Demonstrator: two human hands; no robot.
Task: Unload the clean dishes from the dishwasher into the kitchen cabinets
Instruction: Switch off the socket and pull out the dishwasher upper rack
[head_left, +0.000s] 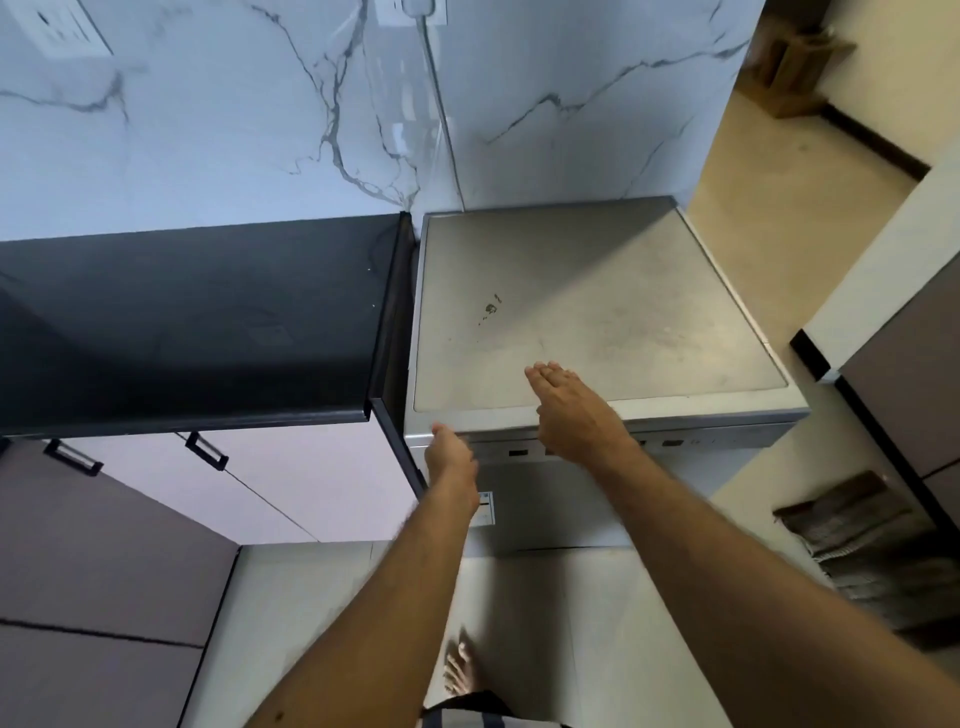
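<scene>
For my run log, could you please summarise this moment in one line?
dishwasher door shut | left hand at door top | right hand open above | no dishes visible

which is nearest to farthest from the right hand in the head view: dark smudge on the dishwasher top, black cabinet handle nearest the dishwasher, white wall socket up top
From the right hand, over the front edge of the grey dishwasher top:
1. Dark smudge on the top, just beyond the fingertips.
2. Black cabinet handle, to the left below the black countertop.
3. White wall socket, far up on the marble wall.
</scene>
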